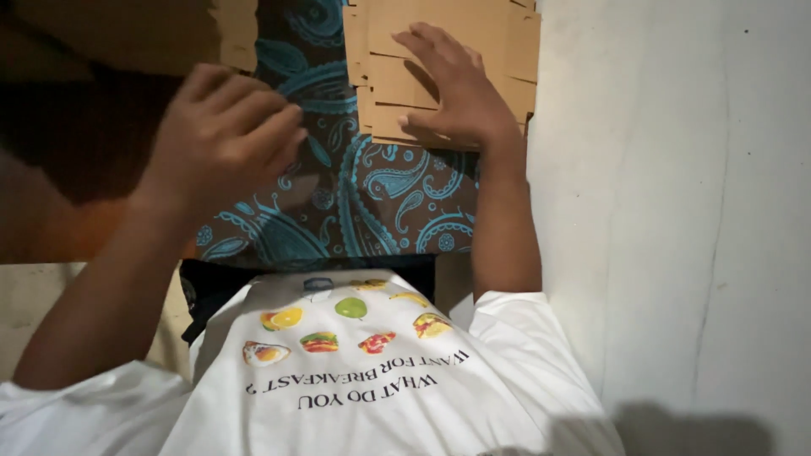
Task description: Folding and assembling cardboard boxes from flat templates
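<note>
My right hand lies flat, fingers spread, on top of a stack of flat brown cardboard pieces at the top middle. My left hand hovers at the left with its fingers curled inward, close to a large brown cardboard sheet at the top left; whether it grips anything I cannot tell. Both hands are above a dark cloth with a blue paisley pattern that covers my lap.
A pale concrete floor fills the right side. My white shirt with printed food pictures takes up the bottom. An orange-brown surface shows at the left.
</note>
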